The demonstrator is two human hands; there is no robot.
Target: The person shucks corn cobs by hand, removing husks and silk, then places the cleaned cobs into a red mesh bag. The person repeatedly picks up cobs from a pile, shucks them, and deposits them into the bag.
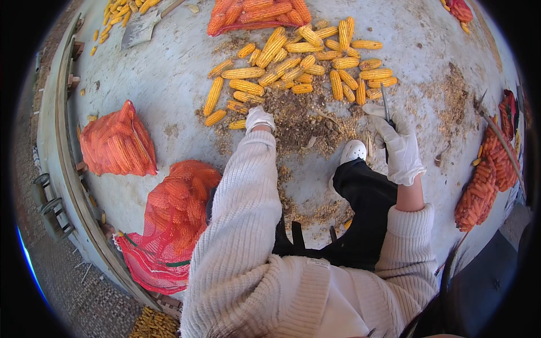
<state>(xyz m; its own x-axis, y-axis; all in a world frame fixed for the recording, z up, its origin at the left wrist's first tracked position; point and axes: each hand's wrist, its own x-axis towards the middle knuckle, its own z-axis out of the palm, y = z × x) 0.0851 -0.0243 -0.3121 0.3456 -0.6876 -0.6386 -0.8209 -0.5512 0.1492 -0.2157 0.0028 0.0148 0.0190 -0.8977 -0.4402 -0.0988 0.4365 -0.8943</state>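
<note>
Husked yellow corn cobs (279,72) lie in a loose pile on the concrete floor in front of me. My left hand (259,119), in a white glove, reaches down at the pile's near left edge, beside a few cobs; its fingers are mostly hidden, so what it holds cannot be told. My right hand (394,135), gloved in white too, is closed around the dark handle of a thin pointed metal tool (384,99), whose tip points away from me towards the cobs at the right. Loose kernels and brown debris (300,122) are scattered between my hands.
Red mesh sacks of corn stand at the left (118,143), at the near left (181,207), at the far side (260,14) and at the right (477,194). A shovel (139,31) lies at the far left by more cobs. A long wooden handle (503,143) leans over the right sacks.
</note>
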